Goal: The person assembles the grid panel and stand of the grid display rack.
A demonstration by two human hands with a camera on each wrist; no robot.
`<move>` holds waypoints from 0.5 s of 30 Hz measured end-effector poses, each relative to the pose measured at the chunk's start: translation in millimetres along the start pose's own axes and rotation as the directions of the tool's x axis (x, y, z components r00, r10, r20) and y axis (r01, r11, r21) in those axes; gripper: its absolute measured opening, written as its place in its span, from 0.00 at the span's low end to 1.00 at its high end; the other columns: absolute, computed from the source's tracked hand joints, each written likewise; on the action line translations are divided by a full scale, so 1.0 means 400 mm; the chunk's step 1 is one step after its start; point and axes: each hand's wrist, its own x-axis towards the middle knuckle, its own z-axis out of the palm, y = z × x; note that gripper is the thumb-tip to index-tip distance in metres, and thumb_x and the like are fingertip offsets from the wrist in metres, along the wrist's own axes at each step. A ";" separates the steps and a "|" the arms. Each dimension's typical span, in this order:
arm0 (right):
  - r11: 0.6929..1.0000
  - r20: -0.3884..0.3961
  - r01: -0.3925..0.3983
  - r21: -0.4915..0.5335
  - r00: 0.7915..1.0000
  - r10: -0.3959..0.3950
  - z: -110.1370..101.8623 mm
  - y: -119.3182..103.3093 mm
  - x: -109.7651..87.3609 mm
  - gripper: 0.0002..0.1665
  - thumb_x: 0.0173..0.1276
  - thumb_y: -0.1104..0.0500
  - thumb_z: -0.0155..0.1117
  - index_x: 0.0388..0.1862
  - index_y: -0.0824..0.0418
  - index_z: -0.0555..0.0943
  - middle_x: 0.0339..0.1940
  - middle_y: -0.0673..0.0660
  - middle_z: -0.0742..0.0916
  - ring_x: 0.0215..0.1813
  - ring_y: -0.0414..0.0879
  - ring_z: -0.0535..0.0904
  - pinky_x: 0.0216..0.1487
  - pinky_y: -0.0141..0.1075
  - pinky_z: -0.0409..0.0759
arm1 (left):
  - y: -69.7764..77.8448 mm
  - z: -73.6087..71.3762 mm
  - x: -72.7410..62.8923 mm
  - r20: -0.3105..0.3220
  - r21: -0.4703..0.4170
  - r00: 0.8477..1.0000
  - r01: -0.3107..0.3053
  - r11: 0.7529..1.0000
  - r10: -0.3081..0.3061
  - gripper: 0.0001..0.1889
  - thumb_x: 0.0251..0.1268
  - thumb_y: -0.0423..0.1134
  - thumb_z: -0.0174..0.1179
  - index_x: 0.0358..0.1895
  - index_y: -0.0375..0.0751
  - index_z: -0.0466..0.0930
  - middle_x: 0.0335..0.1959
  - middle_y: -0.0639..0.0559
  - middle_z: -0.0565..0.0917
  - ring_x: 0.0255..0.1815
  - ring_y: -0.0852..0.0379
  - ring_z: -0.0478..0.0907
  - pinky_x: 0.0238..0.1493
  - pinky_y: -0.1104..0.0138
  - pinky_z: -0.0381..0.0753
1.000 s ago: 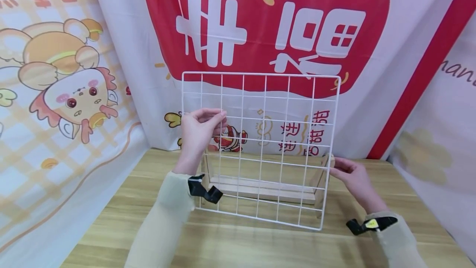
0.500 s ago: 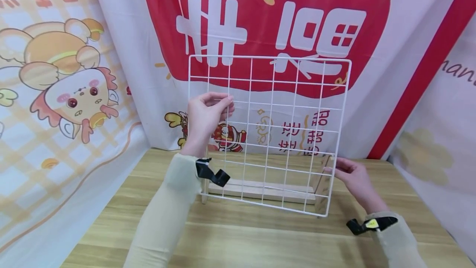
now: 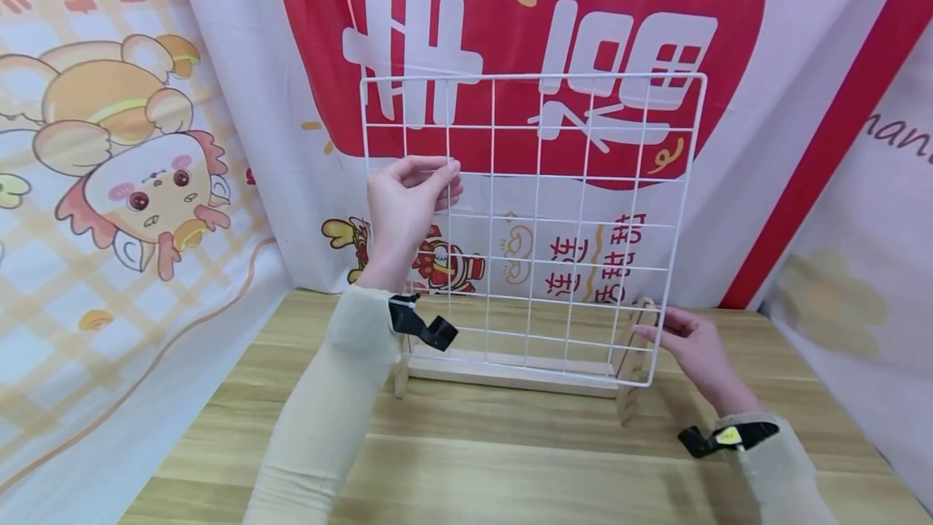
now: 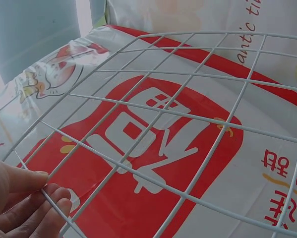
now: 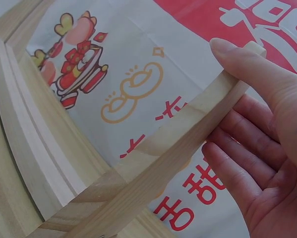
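A white wire grid panel (image 3: pixel 492 174) stands upright in the head view, its top a little tilted. My left hand (image 3: pixel 404 209) pinches one of its wires near the left side; in the left wrist view, thumb and fingers (image 4: pixel 31 181) close on that wire. Behind the panel's lower part is a wooden stand (image 3: pixel 510 379) with two uprights and a crossbar. My right hand (image 3: pixel 696 355) grips its right upright (image 5: pixel 183 119), thumb in front and fingers behind, as the right wrist view shows. Whether the panel's bottom edge touches the stand, I cannot tell.
The stand rests on a wood-grain table (image 3: pixel 474 460). A white cloth with a red printed patch (image 3: pixel 510 31) hangs right behind it. A cartoon-printed cloth (image 3: pixel 109 209) borders the left side, and a pale cloth (image 3: pixel 860 282) the right.
My left hand has raised the grid panel, first up and to the right, then further up; its bottom edge now lies over the crossbar. The right hand and stand have stayed in place.
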 end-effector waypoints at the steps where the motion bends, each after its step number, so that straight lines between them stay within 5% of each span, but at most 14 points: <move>1: 1.000 -0.001 0.001 0.002 1.000 -0.001 0.000 0.000 0.000 0.25 0.68 0.56 0.74 0.56 0.71 0.82 0.38 0.41 0.88 0.43 0.33 0.81 0.45 0.23 0.79 | 0.002 0.002 0.001 -0.001 -0.002 1.000 -0.010 1.000 0.010 0.15 0.64 0.47 0.72 0.48 0.43 0.89 0.42 0.50 0.90 0.41 0.54 0.89 0.47 0.66 0.87; 15: 0.997 0.070 -0.054 -0.053 0.996 0.057 -0.010 -0.006 0.003 0.35 0.72 0.51 0.70 0.67 0.72 0.74 0.53 0.61 0.86 0.48 0.34 0.80 0.49 0.25 0.80 | 0.018 0.032 0.034 -0.007 -0.006 0.997 -0.077 0.997 0.077 0.16 0.63 0.49 0.72 0.48 0.45 0.89 0.42 0.52 0.90 0.40 0.55 0.89 0.46 0.66 0.87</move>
